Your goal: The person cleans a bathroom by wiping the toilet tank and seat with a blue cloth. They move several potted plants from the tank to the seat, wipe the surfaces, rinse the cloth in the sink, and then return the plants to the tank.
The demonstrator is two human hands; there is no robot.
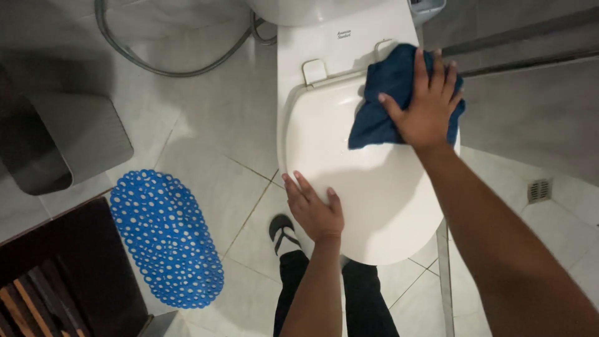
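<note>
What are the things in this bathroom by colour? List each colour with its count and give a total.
Blue: 2 — cloth under the right hand, bath mat
White: 1 — toilet lid, touched by the left hand
Grey: 3 — bin, hose, floor drain
Total: 6

One toilet lid, one blue cloth, one blue mat, two hands.
</note>
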